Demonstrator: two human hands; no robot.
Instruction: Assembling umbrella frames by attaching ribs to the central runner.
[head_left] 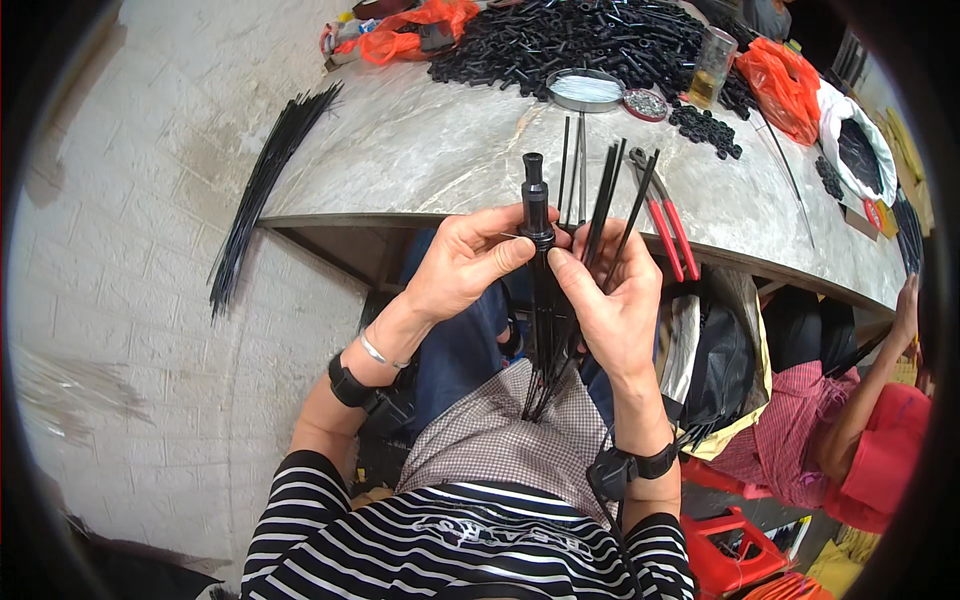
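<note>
Above my lap, my left hand (470, 262) pinches the collar of a black plastic umbrella runner (535, 195), held upright with its flared end on top. Thin black umbrella ribs (541, 345) hang from its collar down to the checked apron (500, 435). My right hand (615, 300) is closed round several loose black ribs (603, 200) that point upward and away. Its thumb is at the runner's collar, close to the left fingertips. The exact joint between rib and collar is hidden by the fingers. Red-handled pliers (668, 225) lie on the table just beyond the right hand.
The stone-patterned table (400, 150) bears a big heap of black runners (600, 40), a round tray of pale thin pieces (585, 90) and small black rings (705, 132). A rib bundle (265, 195) overhangs its left edge. Another person's arm (870, 390) is at right, near a red stool (735, 550).
</note>
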